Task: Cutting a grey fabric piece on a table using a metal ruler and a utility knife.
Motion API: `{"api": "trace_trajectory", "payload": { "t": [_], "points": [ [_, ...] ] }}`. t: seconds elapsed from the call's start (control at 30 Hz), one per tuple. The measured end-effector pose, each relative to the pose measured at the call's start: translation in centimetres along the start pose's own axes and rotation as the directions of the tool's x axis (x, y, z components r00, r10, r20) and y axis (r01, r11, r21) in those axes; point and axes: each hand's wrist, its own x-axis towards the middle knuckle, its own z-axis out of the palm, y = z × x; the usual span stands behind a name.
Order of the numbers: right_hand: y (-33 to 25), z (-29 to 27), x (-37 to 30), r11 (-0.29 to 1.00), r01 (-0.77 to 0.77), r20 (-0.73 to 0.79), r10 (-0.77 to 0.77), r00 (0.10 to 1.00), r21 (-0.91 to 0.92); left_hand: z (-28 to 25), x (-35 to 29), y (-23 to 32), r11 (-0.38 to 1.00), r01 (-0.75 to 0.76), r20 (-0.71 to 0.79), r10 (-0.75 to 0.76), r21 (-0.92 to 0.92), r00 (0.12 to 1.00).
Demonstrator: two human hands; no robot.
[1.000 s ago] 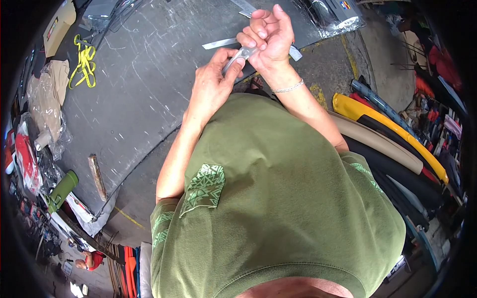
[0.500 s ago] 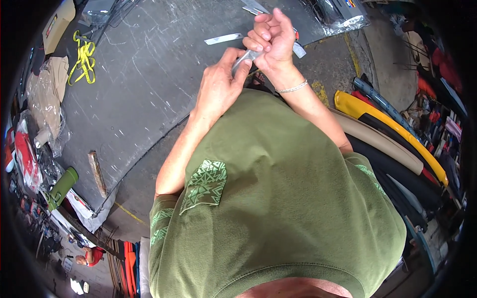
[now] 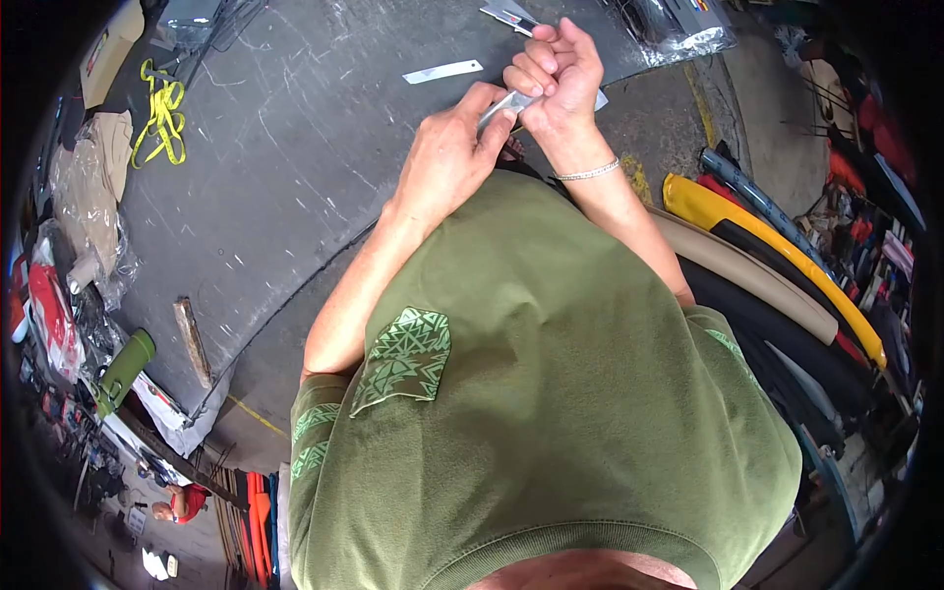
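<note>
My left hand (image 3: 444,149) is closed, pinching a slim silver-grey tool (image 3: 505,106) between thumb and fingers at the table's near edge. The tool runs toward my right hand (image 3: 562,90), which is turned palm up with its fingers curled over the tool's other end. Its exact kind is hidden by the fingers. A pale flat piece (image 3: 602,99) shows just past my right wrist; whether it belongs to the tool I cannot tell. Just beyond my left hand, a flat metal blade (image 3: 442,72) with a small hole at one end lies on the table.
On the scratched dark table (image 3: 285,147) are a yellow tape measure (image 3: 160,113), a wooden stick (image 3: 192,342) and plastic-wrapped items (image 3: 88,187). A thin silver-and-black object (image 3: 507,17) lies at the far side. Rolls of material, one yellow (image 3: 777,261), stand at my right.
Both hands have shifted slightly to the right together with the silver-grey tool. A red bit beside my right wrist is no longer visible.
</note>
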Motion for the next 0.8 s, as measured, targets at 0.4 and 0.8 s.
{"api": "trace_trajectory", "payload": {
  "t": [0.4,0.8],
  "points": [
    [0.1,0.4,-0.5,0.998,0.011,-0.065,-0.016,0.998,-0.069,-0.4,0.5,0.9,0.994,0.086,0.096,-0.080,-0.064,0.992],
    [0.3,0.1,-0.9,0.983,-0.060,-0.006,0.060,0.998,-0.173,0.3,1.5,-0.2,0.965,0.244,0.203,-0.221,-0.100,0.954]
  ]
}}
